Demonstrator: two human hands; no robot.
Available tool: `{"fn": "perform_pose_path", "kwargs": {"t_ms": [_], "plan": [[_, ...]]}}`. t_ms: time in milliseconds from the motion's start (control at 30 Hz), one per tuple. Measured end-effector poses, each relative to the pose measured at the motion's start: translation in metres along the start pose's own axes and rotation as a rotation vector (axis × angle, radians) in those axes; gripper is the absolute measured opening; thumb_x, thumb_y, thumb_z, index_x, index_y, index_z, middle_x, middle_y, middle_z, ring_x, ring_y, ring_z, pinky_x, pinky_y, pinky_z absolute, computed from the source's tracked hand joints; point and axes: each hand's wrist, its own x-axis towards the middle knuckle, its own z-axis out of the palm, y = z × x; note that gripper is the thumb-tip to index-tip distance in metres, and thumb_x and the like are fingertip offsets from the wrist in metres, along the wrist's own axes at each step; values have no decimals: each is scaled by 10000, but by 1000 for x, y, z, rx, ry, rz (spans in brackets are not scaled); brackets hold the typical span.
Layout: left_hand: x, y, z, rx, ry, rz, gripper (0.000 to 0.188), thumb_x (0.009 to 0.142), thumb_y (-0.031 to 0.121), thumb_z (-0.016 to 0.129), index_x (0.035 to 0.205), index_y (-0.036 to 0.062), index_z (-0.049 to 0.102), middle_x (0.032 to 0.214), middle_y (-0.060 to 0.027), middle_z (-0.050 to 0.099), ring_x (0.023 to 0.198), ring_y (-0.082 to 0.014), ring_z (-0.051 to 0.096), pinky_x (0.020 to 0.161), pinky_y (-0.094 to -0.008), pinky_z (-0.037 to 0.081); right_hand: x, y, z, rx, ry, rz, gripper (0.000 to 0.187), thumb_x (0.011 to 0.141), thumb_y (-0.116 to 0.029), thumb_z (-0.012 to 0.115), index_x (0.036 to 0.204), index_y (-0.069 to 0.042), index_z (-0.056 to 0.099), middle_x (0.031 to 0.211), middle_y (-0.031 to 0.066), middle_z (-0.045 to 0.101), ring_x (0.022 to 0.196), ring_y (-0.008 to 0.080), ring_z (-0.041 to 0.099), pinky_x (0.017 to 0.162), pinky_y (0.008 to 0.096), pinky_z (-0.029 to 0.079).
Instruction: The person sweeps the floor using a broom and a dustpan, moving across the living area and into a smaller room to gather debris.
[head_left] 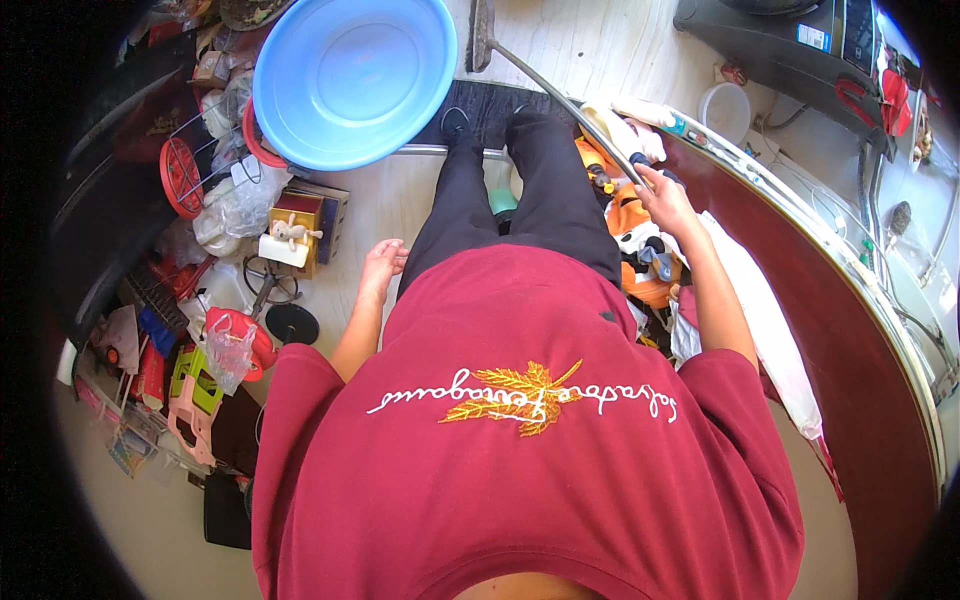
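Note:
My right hand [665,200] is closed round the grey pole of a long-handled floor mop or broom [560,97]; I cannot tell which. The pole slants up and left to a narrow grey head on the pale floor, partly cut off by the upper edge of the view. My left hand [385,262] hangs beside my left thigh, fingers loosely apart with nothing in them. Ahead and to the left is a large blue plastic basin [365,85], standing apart from both hands.
Cluttered shelving stands left, with plastic bags [240,205], a small teddy bear [292,231] and a red-rimmed wheel [181,178]. Orange and white cloth items [640,250] lie close by my right leg. A dark red curved panel [810,270] borders the right; a white bucket [724,112] stands beyond.

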Motion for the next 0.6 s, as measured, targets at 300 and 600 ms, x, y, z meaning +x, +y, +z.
{"fn": "perform_pose_path", "kwargs": {"t_ms": [300,600], "plan": [[1,-18,-3,25,36,-74,229,825,221,455,970,58,521,816,-40,573,619,-96,508,568,-218,411,4,-13,-4,38,-2,5,383,786,-172,506,1142,-43,453,958,197,564,927,288,544,784,332,406],[4,3,16,55,-3,-16,233,828,218,446,981,57,517,803,-31,564,618,-90,504,577,-220,406,6,6,4,128,32,-22,395,781,-139,491,1147,0,439,868,143,590,754,181,572,685,283,431]]}}
